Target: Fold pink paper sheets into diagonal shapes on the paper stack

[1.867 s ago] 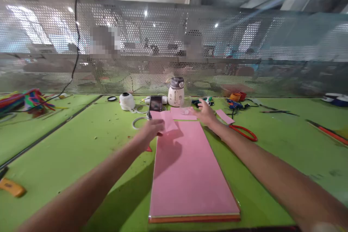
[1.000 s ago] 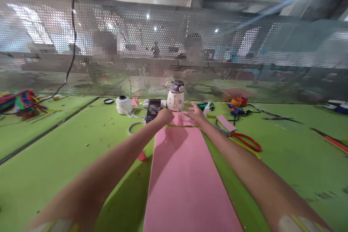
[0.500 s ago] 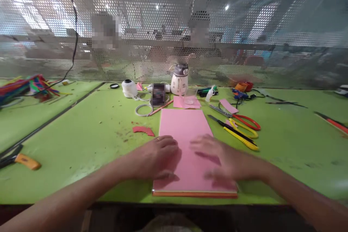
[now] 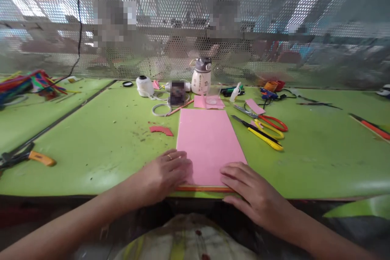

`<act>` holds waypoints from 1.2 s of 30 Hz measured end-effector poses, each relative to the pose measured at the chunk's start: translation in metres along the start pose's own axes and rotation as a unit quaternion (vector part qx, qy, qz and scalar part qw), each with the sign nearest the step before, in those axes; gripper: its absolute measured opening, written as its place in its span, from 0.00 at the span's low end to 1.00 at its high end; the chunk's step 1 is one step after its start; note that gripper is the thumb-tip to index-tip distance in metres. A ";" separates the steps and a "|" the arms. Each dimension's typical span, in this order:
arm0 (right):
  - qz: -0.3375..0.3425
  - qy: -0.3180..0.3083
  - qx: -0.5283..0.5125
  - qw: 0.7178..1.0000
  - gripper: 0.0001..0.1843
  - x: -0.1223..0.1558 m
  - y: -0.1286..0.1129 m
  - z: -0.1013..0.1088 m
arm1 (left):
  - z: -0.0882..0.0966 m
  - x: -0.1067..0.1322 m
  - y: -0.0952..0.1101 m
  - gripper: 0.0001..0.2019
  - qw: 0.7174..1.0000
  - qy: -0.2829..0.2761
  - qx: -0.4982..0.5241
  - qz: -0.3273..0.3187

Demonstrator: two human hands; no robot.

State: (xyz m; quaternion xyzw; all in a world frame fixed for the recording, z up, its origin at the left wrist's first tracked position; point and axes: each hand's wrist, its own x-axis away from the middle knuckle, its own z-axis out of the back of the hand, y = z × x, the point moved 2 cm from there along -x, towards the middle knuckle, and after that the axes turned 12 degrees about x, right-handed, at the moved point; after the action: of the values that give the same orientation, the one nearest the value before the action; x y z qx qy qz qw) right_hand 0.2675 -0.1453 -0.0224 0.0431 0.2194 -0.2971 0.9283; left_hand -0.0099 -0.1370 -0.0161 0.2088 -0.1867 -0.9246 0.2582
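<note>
A pile of pink paper sheets (image 4: 207, 138) lies flat at the table's front edge, with an orange layer showing along its near side. My left hand (image 4: 163, 174), with a ring on one finger, rests on the pile's near left corner, fingers extended and lying flat. Over the near right corner lies my right hand (image 4: 250, 189), fingers stretched over the top sheet and thumb lower, by the front edge. Right of the paper are a yellow box cutter (image 4: 262, 136) and scissors with red and yellow handles (image 4: 272, 124). A curved red paper scrap (image 4: 161, 131) lies to the left.
Behind the paper stand a white bottle with a grey lid (image 4: 201, 76), a clear cup (image 4: 212, 95), a small glue bottle (image 4: 235, 92) and a white thread spool (image 4: 145, 86). Orange-handled pliers (image 4: 41, 157) lie at left. A perforated screen (image 4: 170, 48) rises behind the table.
My right hand, blurred before, has come down onto the near right corner. My left hand has slid toward the near left corner. The view has tilted downward.
</note>
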 end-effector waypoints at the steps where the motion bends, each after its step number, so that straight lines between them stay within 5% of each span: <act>1: -0.010 0.020 -0.002 1.000 0.15 0.004 -0.005 0.000 | -0.001 0.000 -0.001 0.13 0.999 0.021 0.023 0.000; 6: -0.048 0.160 0.003 0.986 0.25 0.020 -0.035 -0.004 | -0.002 -0.007 -0.021 0.15 0.966 0.131 0.162 0.152; 10: -0.021 0.149 0.012 0.989 0.19 0.008 -0.046 -0.011 | 0.003 -0.025 -0.031 0.20 0.904 0.144 0.293 0.276; 17: -0.048 0.153 0.049 0.986 0.14 -0.012 -0.057 -0.013 | 0.014 -0.046 -0.032 0.15 0.807 0.160 0.476 0.310; 24: 0.052 0.128 -0.007 0.990 0.16 -0.038 -0.096 -0.024 | 0.017 -0.058 -0.039 0.12 0.786 0.152 0.504 0.325; 30: -0.044 0.122 0.125 0.984 0.23 -0.043 -0.075 -0.037 | 0.017 -0.064 -0.050 0.16 0.772 0.112 0.527 0.337; 36: -0.081 0.098 0.180 0.975 0.21 -0.071 -0.080 -0.037 | 0.014 -0.067 -0.059 0.19 0.763 0.079 0.553 0.326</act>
State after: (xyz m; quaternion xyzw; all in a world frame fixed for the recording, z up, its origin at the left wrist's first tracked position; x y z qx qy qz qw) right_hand 0.1560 -0.1652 -0.0214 0.2205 0.2547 -0.4006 0.8521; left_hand 0.0121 -0.0499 -0.0115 0.3138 -0.7013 -0.5016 0.3976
